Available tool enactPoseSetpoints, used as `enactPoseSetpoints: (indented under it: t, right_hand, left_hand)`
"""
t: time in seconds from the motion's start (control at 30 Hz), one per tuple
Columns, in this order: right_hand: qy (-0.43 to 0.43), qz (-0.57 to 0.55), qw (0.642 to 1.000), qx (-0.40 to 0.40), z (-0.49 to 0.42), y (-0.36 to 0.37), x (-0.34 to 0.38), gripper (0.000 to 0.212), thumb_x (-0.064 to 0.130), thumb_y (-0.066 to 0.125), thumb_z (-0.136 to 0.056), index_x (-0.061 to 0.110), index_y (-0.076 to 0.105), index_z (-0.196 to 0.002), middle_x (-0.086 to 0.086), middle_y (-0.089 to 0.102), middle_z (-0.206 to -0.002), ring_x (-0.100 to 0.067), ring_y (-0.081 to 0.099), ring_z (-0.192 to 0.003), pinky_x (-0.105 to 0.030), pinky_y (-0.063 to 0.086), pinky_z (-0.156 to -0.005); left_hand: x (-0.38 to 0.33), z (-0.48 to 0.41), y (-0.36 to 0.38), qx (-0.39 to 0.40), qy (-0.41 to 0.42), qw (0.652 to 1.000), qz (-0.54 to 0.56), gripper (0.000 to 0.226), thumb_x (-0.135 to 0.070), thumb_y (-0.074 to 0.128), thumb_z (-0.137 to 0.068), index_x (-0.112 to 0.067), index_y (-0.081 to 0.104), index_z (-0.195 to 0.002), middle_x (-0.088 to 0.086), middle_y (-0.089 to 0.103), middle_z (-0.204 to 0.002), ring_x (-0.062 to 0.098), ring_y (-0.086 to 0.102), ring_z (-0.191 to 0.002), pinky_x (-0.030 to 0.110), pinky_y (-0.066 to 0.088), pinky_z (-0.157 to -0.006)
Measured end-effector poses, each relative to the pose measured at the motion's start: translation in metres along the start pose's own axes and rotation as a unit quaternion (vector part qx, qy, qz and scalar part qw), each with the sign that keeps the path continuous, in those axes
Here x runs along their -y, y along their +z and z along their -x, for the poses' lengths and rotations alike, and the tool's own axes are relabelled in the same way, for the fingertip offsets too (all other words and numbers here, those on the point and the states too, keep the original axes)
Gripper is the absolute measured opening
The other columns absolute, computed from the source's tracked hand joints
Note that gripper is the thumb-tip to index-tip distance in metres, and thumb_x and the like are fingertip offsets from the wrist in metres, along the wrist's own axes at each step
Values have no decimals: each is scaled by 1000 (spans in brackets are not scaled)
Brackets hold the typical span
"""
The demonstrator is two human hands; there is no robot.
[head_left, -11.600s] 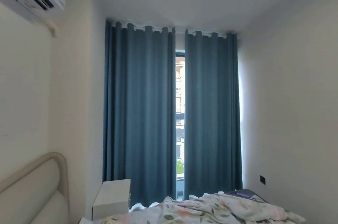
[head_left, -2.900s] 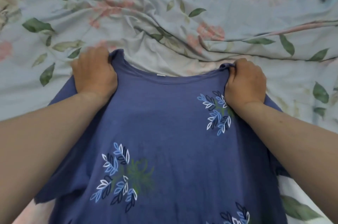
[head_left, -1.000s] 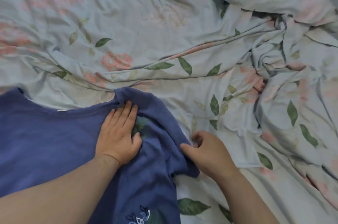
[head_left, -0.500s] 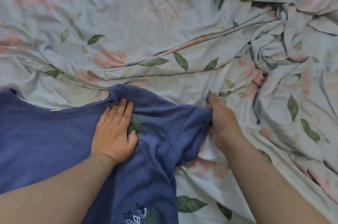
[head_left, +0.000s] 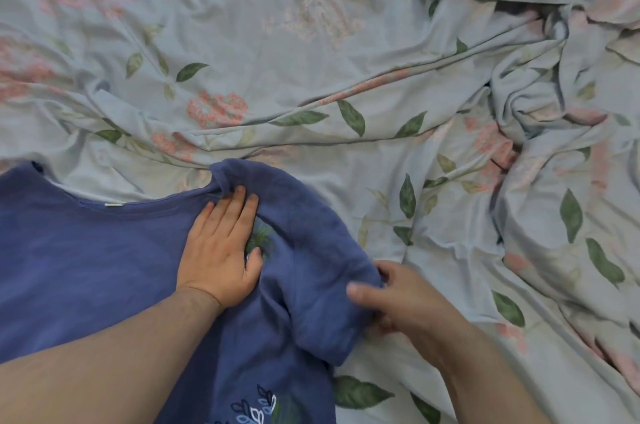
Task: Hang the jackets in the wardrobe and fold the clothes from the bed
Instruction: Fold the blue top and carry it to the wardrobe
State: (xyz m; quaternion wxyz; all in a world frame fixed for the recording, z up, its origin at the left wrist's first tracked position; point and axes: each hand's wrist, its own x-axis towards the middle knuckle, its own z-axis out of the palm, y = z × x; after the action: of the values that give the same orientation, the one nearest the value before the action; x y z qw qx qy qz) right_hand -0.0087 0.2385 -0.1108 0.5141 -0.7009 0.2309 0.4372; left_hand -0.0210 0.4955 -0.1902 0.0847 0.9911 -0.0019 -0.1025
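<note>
1. On the floral bed sheet (head_left: 311, 53), at the lower left of my view, lies the blue T-shirt (head_left: 86, 267). It is spread front up, with its neckline toward the far side of the bed.
2. Inside the shirt's neckline I see a small white tag (head_left: 114, 204). Whatever is printed on it is too small for me to read.
3. Lower on the shirt's front sits a leaf print (head_left: 256, 413) in white, pale blue and dark blue, cut off by the bottom edge of my view.
4. My left hand (head_left: 220, 250) lies flat on the shirt, just beside the right end of its neckline. The palm is down, the fingers are straight and close together, and the thumb is held a little apart, all pressing the cloth to the bed. A patch of green print (head_left: 259, 236) peeks out between thumb and forefinger.
5. My right hand (head_left: 408, 302) is at the shirt's right sleeve (head_left: 311, 250). The thumb on top and the curled fingers beneath pinch the sleeve's edge. Between the shoulder and this hand the sleeve stands up in a soft hump.
6. Right of the shirt the sheet is rumpled, and it gathers into a twisted bunch (head_left: 519, 105) well apart from the sleeve.
</note>
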Motion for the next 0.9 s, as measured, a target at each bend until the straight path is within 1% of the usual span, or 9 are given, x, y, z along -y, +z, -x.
enactPoseSetpoints:
  t: [0.1,0.17,0.23,0.33,0.4,0.53,0.67,0.77,0.9]
  right_hand:
    - [24,-63,996,-66,-18,-5,17,41,49,62,-90,13,68,-72,-7,68,-67,-21,64,-57,-30,55,-50]
    - [-62,12,994,-87,-31,-1,29,38,34,65,-92,9,57,-63,-4,54,-58,-18,53,-56,-30,48,-53]
    - [-119,20,984,-134,-43,0,36,26,17,70,-85,3,61,-66,-2,56,-57,-14,54,-59,-28,46,-56]
    - [-158,-3,927,-341,-54,-20,41,15,17,72,-79,14,63,-68,6,61,-61,-12,58,-61,-23,43,-52]
    - [-141,-11,908,-395,-56,-28,37,11,19,72,-80,17,62,-76,4,61,-70,-19,60,-68,-23,39,-54]
    - [-83,11,919,-384,-52,-21,21,28,28,71,-82,11,56,-99,5,58,-77,-21,58,-78,-27,42,-71]
    - [-49,23,954,-295,-29,-7,11,45,48,71,-80,11,58,-58,4,58,-45,-15,58,-49,-31,45,-54]
    - [-31,0,982,-185,-19,9,9,30,30,76,-81,8,67,-63,0,69,-57,-21,68,-56,-43,57,-58]
    - [-100,-147,967,-184,-20,16,10,6,8,66,-88,6,71,-91,-15,75,-86,-38,72,-85,-58,58,-71]
  left_hand:
    - [0,0,0,-3,1,1000,3,78,-39,41,-75,-4,41,-145,20,38,-151,34,40,-135,39,15,-117]
    - [0,0,0,-7,4,1000,2,78,-38,41,-75,-3,42,-145,20,39,-151,33,39,-135,38,12,-118]
    - [1,1,-1,-6,1,1000,3,78,-38,41,-75,-4,42,-145,19,39,-151,32,37,-136,38,12,-118]
    - [1,0,-1,-10,2,1000,6,80,-40,43,-74,-4,42,-145,19,40,-150,32,38,-134,41,17,-117]
    - [0,0,-1,-9,-2,1000,6,83,-45,45,-73,-4,41,-145,20,43,-148,32,39,-131,41,19,-115]
    - [-1,0,0,-6,-8,1000,8,93,-54,48,-68,-4,41,-145,21,42,-148,34,43,-130,42,22,-114]
    - [0,2,-1,-2,-6,1000,12,95,-57,50,-67,-6,39,-147,19,36,-153,34,43,-135,42,20,-116]
    - [0,1,-1,-3,-3,1000,16,95,-57,50,-67,-7,39,-147,18,35,-154,34,41,-136,42,20,-117]
    - [1,1,1,-12,4,1000,24,94,-57,49,-68,-8,39,-147,18,35,-154,32,38,-137,43,21,-116]
